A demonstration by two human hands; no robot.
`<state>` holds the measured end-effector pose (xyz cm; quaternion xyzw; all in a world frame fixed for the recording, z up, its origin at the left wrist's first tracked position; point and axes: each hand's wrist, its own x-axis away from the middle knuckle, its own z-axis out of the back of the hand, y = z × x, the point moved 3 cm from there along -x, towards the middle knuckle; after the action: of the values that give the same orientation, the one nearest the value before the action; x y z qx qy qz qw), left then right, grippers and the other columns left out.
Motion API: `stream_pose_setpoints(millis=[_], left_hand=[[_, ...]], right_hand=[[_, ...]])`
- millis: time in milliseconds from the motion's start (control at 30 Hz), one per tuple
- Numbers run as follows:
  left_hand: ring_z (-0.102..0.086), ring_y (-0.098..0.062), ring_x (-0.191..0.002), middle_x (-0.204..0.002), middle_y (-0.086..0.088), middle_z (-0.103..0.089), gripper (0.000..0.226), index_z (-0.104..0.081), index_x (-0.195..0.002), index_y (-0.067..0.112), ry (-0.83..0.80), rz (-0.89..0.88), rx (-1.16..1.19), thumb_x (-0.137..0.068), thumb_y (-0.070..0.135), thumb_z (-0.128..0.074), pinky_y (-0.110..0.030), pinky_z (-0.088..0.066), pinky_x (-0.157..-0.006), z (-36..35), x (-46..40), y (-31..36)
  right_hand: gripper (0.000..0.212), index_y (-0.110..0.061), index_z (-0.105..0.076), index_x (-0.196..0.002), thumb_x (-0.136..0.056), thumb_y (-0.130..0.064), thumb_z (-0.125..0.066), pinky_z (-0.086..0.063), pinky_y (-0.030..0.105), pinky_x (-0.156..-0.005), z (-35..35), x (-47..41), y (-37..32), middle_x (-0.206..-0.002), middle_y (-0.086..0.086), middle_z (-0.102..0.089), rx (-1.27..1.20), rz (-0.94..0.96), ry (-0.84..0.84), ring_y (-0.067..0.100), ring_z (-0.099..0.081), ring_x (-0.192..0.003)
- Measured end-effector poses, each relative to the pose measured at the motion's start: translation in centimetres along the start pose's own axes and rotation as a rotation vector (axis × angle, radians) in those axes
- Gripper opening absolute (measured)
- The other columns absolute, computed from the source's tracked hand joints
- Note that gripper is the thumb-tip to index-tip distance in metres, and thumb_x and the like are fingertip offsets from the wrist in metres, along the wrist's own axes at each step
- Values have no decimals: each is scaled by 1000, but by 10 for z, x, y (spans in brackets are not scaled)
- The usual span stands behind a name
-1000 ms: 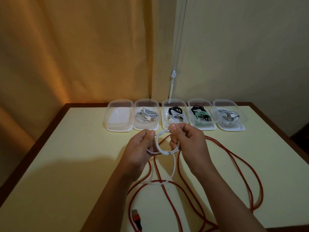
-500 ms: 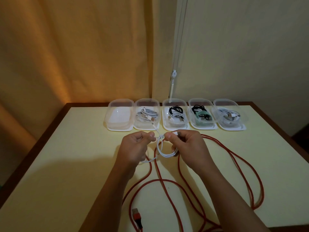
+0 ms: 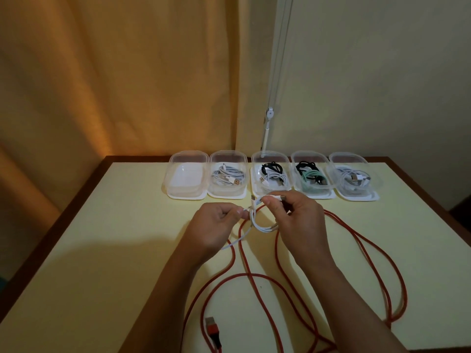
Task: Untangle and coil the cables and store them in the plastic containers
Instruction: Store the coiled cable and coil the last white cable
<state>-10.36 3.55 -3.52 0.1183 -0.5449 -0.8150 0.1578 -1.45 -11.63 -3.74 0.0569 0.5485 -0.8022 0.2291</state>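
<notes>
From the head camera, both hands hover above the pale yellow desk (image 3: 102, 250). The left hand (image 3: 212, 229) pinches one end of the thin white charging cable (image 3: 257, 222), and the right hand (image 3: 297, 220) grips its small coiled loop, fingers curled. A long red braided cable (image 3: 377, 258) sprawls beneath on the desk. Five clear plastic containers (image 3: 187, 174) line the far edge; the leftmost holds no cable.

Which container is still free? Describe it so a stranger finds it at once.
Along the far edge of the yellow table stands a row of five clear plastic containers. Take the leftmost container. Its four neighbours each hold coiled cables; this one shows only its bare white base.
</notes>
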Motion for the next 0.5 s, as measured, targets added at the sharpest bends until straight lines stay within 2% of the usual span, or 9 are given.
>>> stream_pose_setpoints(millis=[33,67,100,133,200,267,333,433,500], left_hand=[[-58,-13,-61,-82,21,-60,27,-75,-95,22,18,-1,0,-102,22,-48,-5,-31,-48,0,1,2],[-62,-6,-83,-82,16,-68,25,-75,-94,22,57,-9,-21,-101,21,-51,-1,-34,-55,1,1,3],[-67,-4,-83,-81,13,-74,23,-76,-91,25,112,-30,-78,-99,22,-55,-2,-40,-65,2,1,2],[-68,-4,-86,-84,13,-75,19,-77,-89,29,168,-60,-168,-96,26,-60,-10,-47,-73,3,-1,1],[-67,-6,-82,-84,12,-74,12,-75,-86,34,244,-89,-391,-90,40,-66,-27,-54,-75,5,-2,-1],[-64,-7,-76,-77,12,-71,16,-70,-78,35,284,-94,-448,-87,48,-67,-27,-51,-69,9,-1,-1],[-62,-3,-70,-69,14,-67,20,-69,-72,32,263,-106,-304,-89,41,-67,-24,-46,-65,11,-1,-3],[-45,-3,-46,-51,10,-54,25,-74,-80,23,147,-99,8,-98,29,-57,-19,-36,-51,4,-2,-4],[-39,-6,-45,-50,4,-48,30,-74,-85,18,92,-90,145,-102,25,-50,-16,-33,-48,0,-3,-1]], right_hand=[[12,-21,-79,-96,-92,-29,-70,-45,11,-64,0,0,-1,-84,-10,-72,21,25,9,4,-65,-78],[10,-21,-79,-95,-92,-28,-71,-44,10,-64,0,0,-2,-83,-11,-72,37,51,13,5,-64,-77],[9,-22,-78,-94,-92,-27,-71,-44,10,-64,0,0,-3,-82,-11,-71,47,68,14,6,-64,-77],[8,-23,-78,-94,-92,-27,-71,-44,11,-64,0,-1,-3,-82,-11,-71,52,76,16,6,-64,-78],[7,-23,-78,-93,-92,-26,-72,-45,11,-66,2,-2,-3,-83,-10,-71,40,73,41,4,-64,-79],[5,-26,-76,-92,-91,-23,-72,-46,10,-67,6,-2,-3,-84,-10,-72,-18,52,78,3,-65,-80],[10,-32,-73,-89,-91,-22,-72,-47,10,-67,7,-1,-6,-84,-11,-72,-65,41,92,3,-66,-80],[10,-34,-73,-91,-91,-24,-72,-50,14,-70,5,-1,-7,-85,-12,-73,-100,21,102,5,-67,-81],[6,-31,-74,-93,-92,-27,-71,-52,18,-72,5,-1,-4,-86,-11,-73,-128,-7,121,6,-67,-82]])
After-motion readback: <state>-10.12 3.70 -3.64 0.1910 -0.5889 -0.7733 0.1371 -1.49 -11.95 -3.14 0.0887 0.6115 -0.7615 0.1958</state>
